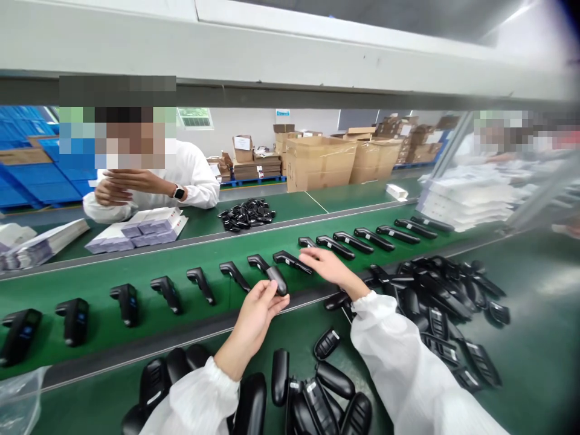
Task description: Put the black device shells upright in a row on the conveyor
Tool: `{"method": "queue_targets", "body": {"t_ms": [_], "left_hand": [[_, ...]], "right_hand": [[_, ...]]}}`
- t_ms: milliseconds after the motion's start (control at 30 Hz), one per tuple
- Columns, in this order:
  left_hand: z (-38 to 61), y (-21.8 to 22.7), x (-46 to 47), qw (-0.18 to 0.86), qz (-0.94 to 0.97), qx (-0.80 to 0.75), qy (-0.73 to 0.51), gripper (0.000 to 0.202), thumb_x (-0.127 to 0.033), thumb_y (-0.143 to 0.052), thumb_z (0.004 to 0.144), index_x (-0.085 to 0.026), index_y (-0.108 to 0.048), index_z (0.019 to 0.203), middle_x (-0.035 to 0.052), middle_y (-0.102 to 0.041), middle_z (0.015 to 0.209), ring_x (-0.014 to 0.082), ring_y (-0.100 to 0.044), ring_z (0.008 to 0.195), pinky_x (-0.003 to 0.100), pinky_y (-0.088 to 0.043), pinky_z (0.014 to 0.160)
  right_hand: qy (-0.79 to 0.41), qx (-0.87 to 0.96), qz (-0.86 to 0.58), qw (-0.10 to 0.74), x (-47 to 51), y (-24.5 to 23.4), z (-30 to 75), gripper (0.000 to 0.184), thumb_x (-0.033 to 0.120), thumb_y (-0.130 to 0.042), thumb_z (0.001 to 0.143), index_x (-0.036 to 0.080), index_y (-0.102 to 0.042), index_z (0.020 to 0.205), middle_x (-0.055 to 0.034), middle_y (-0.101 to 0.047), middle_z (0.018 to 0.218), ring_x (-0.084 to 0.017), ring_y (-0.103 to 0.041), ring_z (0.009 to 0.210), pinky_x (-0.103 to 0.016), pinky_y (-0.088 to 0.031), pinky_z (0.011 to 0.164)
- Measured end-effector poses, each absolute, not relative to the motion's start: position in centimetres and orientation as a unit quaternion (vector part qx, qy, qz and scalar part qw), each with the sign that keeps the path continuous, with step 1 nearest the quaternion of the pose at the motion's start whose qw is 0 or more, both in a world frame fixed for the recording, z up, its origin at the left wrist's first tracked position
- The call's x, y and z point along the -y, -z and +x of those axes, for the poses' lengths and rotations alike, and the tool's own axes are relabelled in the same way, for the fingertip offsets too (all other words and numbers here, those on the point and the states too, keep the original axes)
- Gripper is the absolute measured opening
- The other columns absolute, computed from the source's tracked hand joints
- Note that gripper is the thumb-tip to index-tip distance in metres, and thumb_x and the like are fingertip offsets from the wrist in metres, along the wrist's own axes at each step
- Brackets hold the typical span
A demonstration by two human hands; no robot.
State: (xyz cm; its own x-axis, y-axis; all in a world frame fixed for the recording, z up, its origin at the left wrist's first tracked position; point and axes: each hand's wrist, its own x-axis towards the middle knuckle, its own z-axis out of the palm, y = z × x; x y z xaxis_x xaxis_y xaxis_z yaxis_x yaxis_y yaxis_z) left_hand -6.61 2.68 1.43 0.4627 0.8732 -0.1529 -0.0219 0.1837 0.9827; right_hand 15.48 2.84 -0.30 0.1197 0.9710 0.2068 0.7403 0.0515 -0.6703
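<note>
Head: our left hand [256, 311] pinches one glossy black rounded plastic piece [277, 280], centre | our right hand [333, 269], fingers extended, beside black angled plastic device [290, 260] | done, we judge: devices rowed on flat green belt [97, 314], completeness unclear | left: loose black plastic pieces [280, 377], lower centre

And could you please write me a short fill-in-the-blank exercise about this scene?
1. A black piece is held in the person's own ____ hand.
2. The surface of the belt in front of the person is coloured ____.
3. The co-worker across the belt wears a ____ on one wrist.
4. The person's own sleeves are coloured ____.

Missing words: left; green; watch; white.
</note>
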Motion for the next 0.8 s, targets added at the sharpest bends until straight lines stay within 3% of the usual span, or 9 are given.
{"method": "queue_targets", "body": {"t_ms": [100, 167, 233, 300, 367, 433, 567, 700, 800], "left_hand": [[-5.3, -1.9, -2.4, 0.638, 0.585, -0.383, -0.322, 0.034, -0.056, -0.056, 0.084, -0.022, -0.048, 0.087, 0.0032, -0.058, 0.093, 0.0239, -0.067, 0.099, 0.041, -0.053, 0.095], [-5.6, -2.4, -1.9, 0.608, 0.618, -0.395, -0.305, 0.034, -0.055, -0.058, 0.083, -0.021, -0.054, 0.09, 0.0058, -0.06, 0.094, 0.0299, -0.066, 0.1, 0.049, -0.051, 0.095], [-6.8, -3.0, -0.8, 0.538, 0.687, -0.414, -0.26, 0.036, -0.049, -0.067, 0.078, -0.02, -0.062, 0.098, 0.0102, -0.061, 0.102, 0.0381, -0.061, 0.107, 0.06, -0.043, 0.1], [-8.3, -3.4, 0.7, 0.399, 0.798, -0.43, -0.136, 0.044, -0.041, -0.071, 0.076, -0.019, -0.065, 0.113, 0.0159, -0.06, 0.116, 0.0452, -0.055, 0.114, 0.067, -0.037, 0.1], [-9.7, -3.3, 2.2, 0.238, 0.874, -0.424, 0.026, 0.048, -0.032, -0.066, 0.081, -0.017, -0.061, 0.126, 0.0193, -0.058, 0.123, 0.0465, -0.055, 0.113, 0.064, -0.043, 0.094], [-10.6, -2.8, 3.3, 0.152, 0.898, -0.4, 0.106, 0.046, -0.022, -0.057, 0.085, -0.017, -0.058, 0.131, 0.0182, -0.058, 0.122, 0.0412, -0.059, 0.109, 0.055, -0.049, 0.088], [-11.1, -1.8, 3.2, 0.17, 0.907, -0.378, 0.082, 0.038, -0.013, -0.046, 0.087, -0.017, -0.059, 0.123, 0.0136, -0.056, 0.117, 0.0302, -0.063, 0.101, 0.043, -0.049, 0.087], [-11.0, -1.7, 1.3, 0.261, 0.875, -0.408, 0.015, 0.018, -0.025, -0.053, 0.085, -0.02, -0.06, 0.101, 0.007, -0.056, 0.106, 0.0241, -0.063, 0.082, 0.038, -0.049, 0.077], [-10.7, -1.8, -0.6, 0.382, 0.809, -0.44, -0.082, 0.017, -0.037, -0.061, 0.08, -0.021, -0.058, 0.083, 0.0024, -0.057, 0.089, 0.0198, -0.059, 0.068, 0.033, -0.048, 0.067]], "right_hand": [[-0.375, 0.657, -0.489, 0.433, -2.1, -1.1, 13.3, 0.039, 0.043, -0.06, 0.091, 0.022, -0.062, 0.124, -0.0052, -0.068, 0.106, -0.019, -0.063, 0.095, -0.032, -0.05, 0.085], [-0.412, 0.628, -0.466, 0.468, -2.1, -1.2, 13.1, 0.036, 0.036, -0.065, 0.087, 0.02, -0.063, 0.119, -0.0034, -0.067, 0.098, -0.018, -0.062, 0.089, -0.032, -0.049, 0.083], [-0.352, 0.621, -0.533, 0.454, -2.3, -0.6, 14.3, 0.029, 0.029, -0.064, 0.086, 0.021, -0.064, 0.114, -0.0032, -0.066, 0.097, -0.018, -0.062, 0.088, -0.033, -0.049, 0.083], [-0.24, 0.635, -0.628, 0.38, -2.6, 0.6, 16.4, 0.027, 0.023, -0.062, 0.087, 0.022, -0.065, 0.114, -0.0052, -0.067, 0.106, -0.02, -0.063, 0.096, -0.033, -0.047, 0.087], [-0.147, 0.644, -0.692, 0.293, -3.0, 2.1, 18.1, 0.03, 0.018, -0.058, 0.09, 0.023, -0.064, 0.119, -0.0074, -0.066, 0.116, -0.021, -0.061, 0.107, -0.032, -0.045, 0.093], [-0.116, 0.645, -0.718, 0.235, -3.4, 3.5, 18.9, 0.039, 0.014, -0.054, 0.092, 0.021, -0.057, 0.131, -0.0103, -0.065, 0.121, -0.022, -0.06, 0.112, -0.03, -0.043, 0.095], [-0.085, 0.622, -0.757, 0.181, -4.7, 5.3, 18.2, 0.038, 0.015, -0.049, 0.095, 0.01, -0.054, 0.132, -0.0192, -0.062, 0.118, -0.028, -0.058, 0.111, -0.037, -0.042, 0.096], [-0.048, 0.6, -0.784, 0.148, -5.5, 5.7, 17.5, 0.027, 0.021, -0.047, 0.098, 0.005, -0.062, 0.113, -0.0229, -0.062, 0.111, -0.031, -0.057, 0.107, -0.041, -0.041, 0.096], [-0.022, 0.58, -0.801, 0.146, -5.0, 4.7, 17.6, 0.033, 0.028, -0.049, 0.099, 0.008, -0.059, 0.123, -0.0233, -0.06, 0.118, -0.035, -0.052, 0.115, -0.047, -0.042, 0.095]]}}
